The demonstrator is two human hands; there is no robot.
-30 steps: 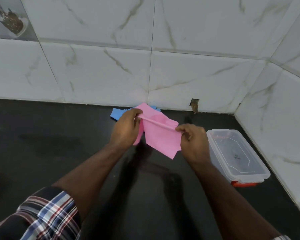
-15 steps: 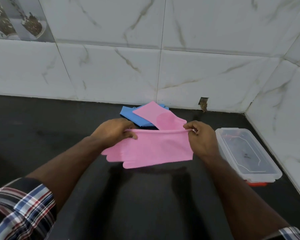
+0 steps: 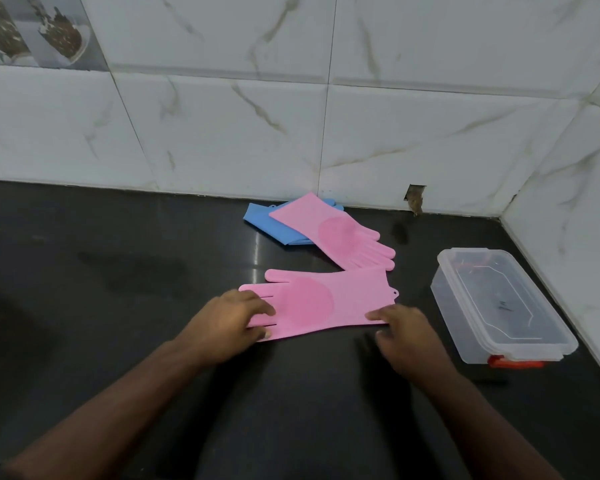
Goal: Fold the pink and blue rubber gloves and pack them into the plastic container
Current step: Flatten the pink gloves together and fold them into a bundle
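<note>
- Two pink gloves are lying on the black counter [image 3: 125, 341]; the near pink glove [image 3: 329, 299] is lying flat, palm side with its round scrubbing patch facing up, glove fingers pointing left and cuff pointing right; no brand, label or writing is showing legibly on either glove.
- The left hand [image 3: 229, 323] is resting on the finger end of the near pink glove; its fingers [image 3: 260, 306] are lying nearly straight and slightly spread, pressing the glove fingers against the counter rather than curling round them.
- The right hand [image 3: 406, 332] is sitting at the near corner of the cuff; its fingers [image 3: 378, 315] are lying relaxed and a little apart, fingertips touching the cuff edge, gripping nothing.
- The far pink glove [image 3: 329, 230] is lying unfolded behind the near one, fingers pointing right and toward the camera, overlapping the blue glove [image 3: 267, 223] by the tiled wall [image 3: 243, 126]; the blue glove is showing only in part.
- The plastic container [image 3: 499, 310] is standing to the right, apart from the gloves, clear lid closed, a red clip showing at its near end; faint marks on the lid are showing, too small to read.
</note>
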